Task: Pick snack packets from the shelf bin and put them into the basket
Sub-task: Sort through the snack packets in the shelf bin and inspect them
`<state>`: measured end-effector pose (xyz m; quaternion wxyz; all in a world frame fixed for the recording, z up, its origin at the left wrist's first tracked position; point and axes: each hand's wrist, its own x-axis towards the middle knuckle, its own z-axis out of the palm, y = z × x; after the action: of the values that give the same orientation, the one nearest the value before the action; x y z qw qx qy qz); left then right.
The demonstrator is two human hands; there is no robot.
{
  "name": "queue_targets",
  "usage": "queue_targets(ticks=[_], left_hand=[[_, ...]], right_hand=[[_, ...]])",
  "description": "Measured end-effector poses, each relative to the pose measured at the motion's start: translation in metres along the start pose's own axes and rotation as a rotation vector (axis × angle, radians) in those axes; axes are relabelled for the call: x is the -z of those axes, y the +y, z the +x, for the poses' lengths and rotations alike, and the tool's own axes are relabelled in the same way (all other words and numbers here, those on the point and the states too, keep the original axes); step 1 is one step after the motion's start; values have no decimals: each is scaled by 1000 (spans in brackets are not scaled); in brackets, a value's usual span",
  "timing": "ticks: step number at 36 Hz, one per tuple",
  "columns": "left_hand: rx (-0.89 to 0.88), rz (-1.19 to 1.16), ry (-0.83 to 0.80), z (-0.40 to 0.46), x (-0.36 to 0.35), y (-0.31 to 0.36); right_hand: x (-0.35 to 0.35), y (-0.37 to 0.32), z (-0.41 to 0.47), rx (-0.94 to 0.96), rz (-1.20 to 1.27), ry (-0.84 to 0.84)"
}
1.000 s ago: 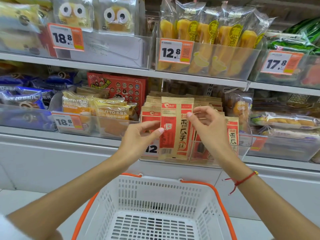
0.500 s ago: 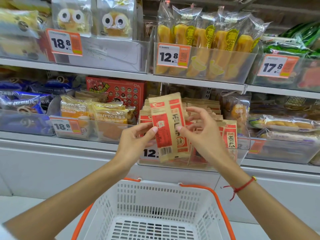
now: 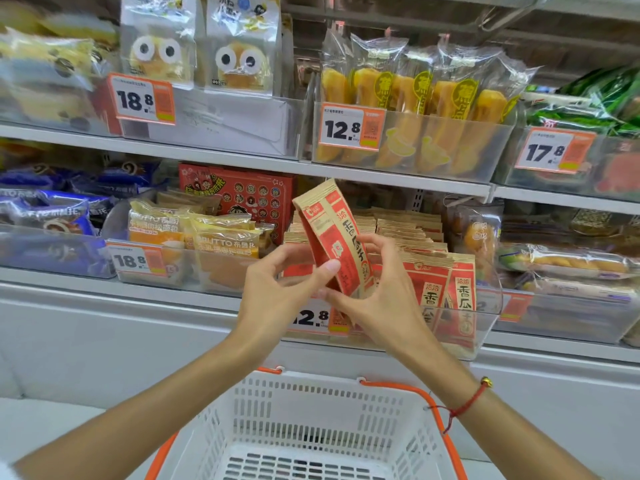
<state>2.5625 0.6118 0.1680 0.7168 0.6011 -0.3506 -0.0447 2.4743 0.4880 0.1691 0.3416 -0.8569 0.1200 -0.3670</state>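
Observation:
A tan and red snack packet (image 3: 330, 233) is tilted leftward in front of the clear shelf bin (image 3: 485, 327), lifted out of it. My left hand (image 3: 280, 289) pinches its lower left edge with thumb and fingers. My right hand (image 3: 377, 292) grips its lower right side from below. Several more of the same packets (image 3: 443, 285) stand upright in the bin behind my hands. A white basket (image 3: 311, 427) with orange handles sits directly below my forearms, and nothing shows inside it.
Left of the bin are yellow bread packs (image 3: 221, 247) and a red box (image 3: 242, 195). Above, another shelf holds banana-shaped cakes (image 3: 415, 109) and owl-faced bags (image 3: 197, 60). Orange price tags line the bins' fronts. White cabinet panels run below the shelf.
The packet has come up out of the bin and tilted further left. Both hands moved lower on it and closer together. The camera has moved nearer the shelf.

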Motion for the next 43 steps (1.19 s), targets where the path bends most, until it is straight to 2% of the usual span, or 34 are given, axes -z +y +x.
queue_targets(ticks=[3, 8, 11, 14, 17, 20, 25, 30, 32, 35, 38, 43], left_hand=[[10, -33, -62, 1, 0, 4], [87, -78, -55, 10, 3, -4], [132, -76, -109, 13, 4, -6], [112, -102, -74, 15, 6, -4], [74, -73, 13, 22, 11, -1], [-4, -39, 62, 28, 11, 2], [-118, 70, 3, 49, 14, 8], [-109, 534, -153, 82, 37, -5], [-63, 694, -212, 87, 41, -14], [-104, 841, -223, 87, 42, -25], [-196, 818, -206, 83, 45, -21], [-254, 749, -371, 73, 53, -9]], right_hand=[[11, -6, 4, -110, 178, -75], [26, 0, 14, -332, 620, -381], [27, 4, 13, -326, 711, -527], [29, 3, 12, -321, 727, -568], [31, -6, 11, -224, 545, -480], [27, -15, 12, -99, 367, -258], [22, -14, 23, -22, 283, -29], [26, -7, 40, -22, 303, 148], [29, -6, 49, -41, 318, 176], [31, -5, 63, -64, 308, 189], [29, -7, 73, -78, 292, 169], [27, -10, 84, -107, 289, 19]])
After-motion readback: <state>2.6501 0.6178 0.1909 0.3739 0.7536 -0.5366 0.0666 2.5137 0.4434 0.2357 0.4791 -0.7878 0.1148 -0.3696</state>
